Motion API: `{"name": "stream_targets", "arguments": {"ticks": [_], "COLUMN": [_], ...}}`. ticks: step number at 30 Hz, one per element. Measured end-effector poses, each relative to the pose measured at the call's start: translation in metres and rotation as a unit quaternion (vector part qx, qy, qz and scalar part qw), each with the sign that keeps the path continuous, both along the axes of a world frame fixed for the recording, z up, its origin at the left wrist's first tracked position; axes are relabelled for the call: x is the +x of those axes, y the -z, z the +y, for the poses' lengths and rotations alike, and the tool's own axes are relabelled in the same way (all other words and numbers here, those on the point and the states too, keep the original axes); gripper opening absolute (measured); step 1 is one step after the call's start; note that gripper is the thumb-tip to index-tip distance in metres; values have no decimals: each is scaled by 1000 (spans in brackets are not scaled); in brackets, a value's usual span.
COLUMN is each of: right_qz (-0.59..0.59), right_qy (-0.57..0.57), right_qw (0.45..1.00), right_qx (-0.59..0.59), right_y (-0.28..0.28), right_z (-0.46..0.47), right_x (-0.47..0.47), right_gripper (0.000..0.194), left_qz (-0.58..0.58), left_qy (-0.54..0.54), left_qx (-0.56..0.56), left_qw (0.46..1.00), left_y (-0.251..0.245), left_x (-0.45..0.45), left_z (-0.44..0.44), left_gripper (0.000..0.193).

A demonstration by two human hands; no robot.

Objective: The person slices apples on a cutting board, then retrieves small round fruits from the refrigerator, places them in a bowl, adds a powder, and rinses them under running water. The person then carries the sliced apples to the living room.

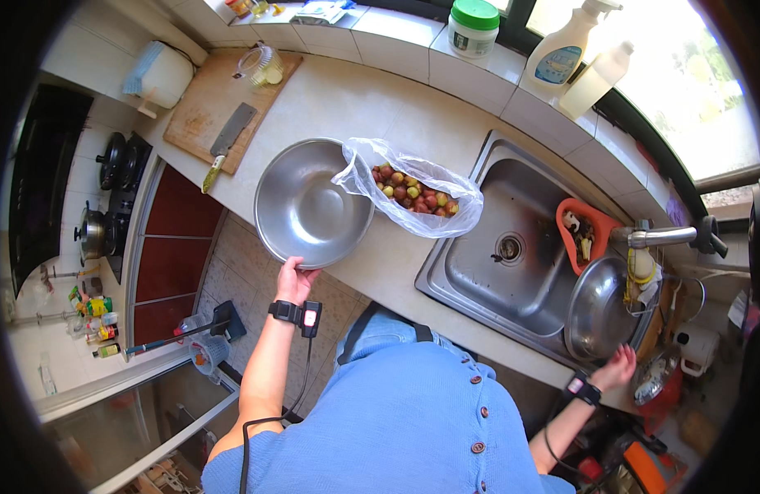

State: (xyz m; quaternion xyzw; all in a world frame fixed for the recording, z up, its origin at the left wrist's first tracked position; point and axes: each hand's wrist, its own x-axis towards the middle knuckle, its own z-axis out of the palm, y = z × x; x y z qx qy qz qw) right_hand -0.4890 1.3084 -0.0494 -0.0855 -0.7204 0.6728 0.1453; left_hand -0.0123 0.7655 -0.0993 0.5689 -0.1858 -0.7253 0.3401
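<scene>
My left hand [298,281] grips the near rim of a wide stainless steel basin [321,204], which is empty and reaches past the counter's front edge. Against the basin's right side lies an open clear plastic bag [460,216] holding many small red and green round fruits [410,191]. Part of the bag laps over the basin's rim. Far to the right, my right hand [614,369] is by the lower edge of a second steel basin [602,315], which leans at the sink's right end. Whether its fingers touch that basin cannot be made out.
A steel sink [497,278] has an orange strainer [565,238] with scraps in its corner, beside the faucet [657,236]. A cleaver [231,133] and a glass jug [259,65] lie on a wooden cutting board [191,123]. Bottles [559,46] line the window ledge.
</scene>
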Motion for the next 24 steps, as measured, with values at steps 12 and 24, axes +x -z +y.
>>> {"name": "stream_targets", "arguments": {"ticks": [12, 24], "right_qz": [39, 31], "right_qy": [-734, -684], "right_qw": [604, 541], "right_qx": [308, 489], "right_y": [-60, 58], "right_z": [-476, -500], "right_x": [117, 80], "right_gripper": [24, 112], "left_qz": [-171, -589], "left_qy": [481, 616], "left_qx": [-638, -412], "left_qw": [577, 321], "left_y": [-85, 25], "left_x": [-207, -280], "left_z": [-45, -64], "left_gripper": [13, 110]}}
